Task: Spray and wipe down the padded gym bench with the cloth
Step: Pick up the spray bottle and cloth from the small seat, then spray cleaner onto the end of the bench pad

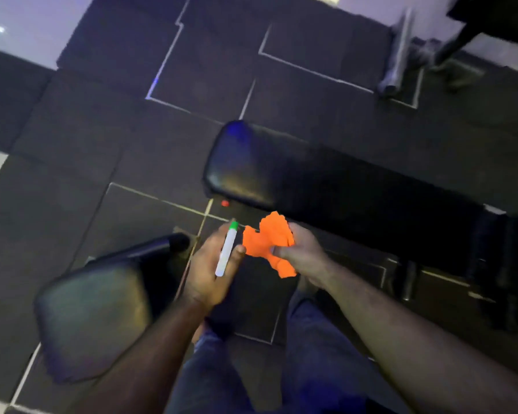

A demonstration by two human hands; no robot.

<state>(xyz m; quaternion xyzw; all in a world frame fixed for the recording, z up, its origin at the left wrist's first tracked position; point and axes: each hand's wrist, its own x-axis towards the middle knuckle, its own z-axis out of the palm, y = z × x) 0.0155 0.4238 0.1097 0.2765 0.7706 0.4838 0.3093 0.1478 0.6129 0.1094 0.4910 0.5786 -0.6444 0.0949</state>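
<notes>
Nearest, left hand [214, 264] wrapped around slim white spray bottle [226, 249], green nozzle tipped forward, likely readied for misting. Beside it, right hand [299, 252] pinched shut on crumpled orange cloth [269, 243], bunched probably as a wiping pad. Hands close together, not touching. Just beyond, padded gym bench [266, 168], black, glossy, untouched, apparently not yet sprayed. Farther off, dark floor tiles [102, 115].

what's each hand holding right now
Left hand: closed on a slim white spray bottle with a green tip.
Right hand: closed on a crumpled orange cloth.
</notes>
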